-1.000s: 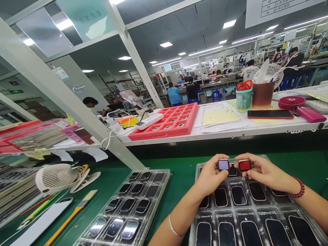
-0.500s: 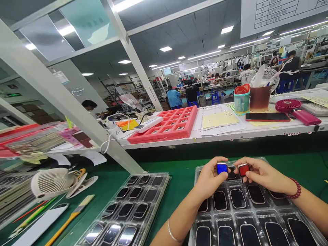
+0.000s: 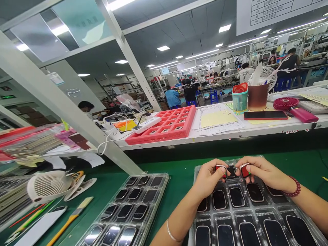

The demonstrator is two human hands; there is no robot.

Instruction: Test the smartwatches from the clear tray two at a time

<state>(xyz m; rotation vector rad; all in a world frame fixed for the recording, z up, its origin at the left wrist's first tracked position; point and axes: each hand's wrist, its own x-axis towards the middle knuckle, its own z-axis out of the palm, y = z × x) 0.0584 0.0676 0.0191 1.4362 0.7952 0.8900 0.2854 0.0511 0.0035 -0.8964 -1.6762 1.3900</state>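
On the green worktop, a clear tray of dark-screened watches is lying under both hands, and the forearms are crossing over it and hiding some of its slots. A second tray is sitting to the left, with a brush and a white fan lying beyond it. A slanting white post is coming down behind that tray. Above, a shelf is carrying a red foam box, papers, a phone and two cups.

The left hand is gripping one small watch and the right hand is pinching another watch, both just above the tray's far rows. Both screens are glowing red inside pale rims, the right one showing a little green, and the thumbs are partly covering them.
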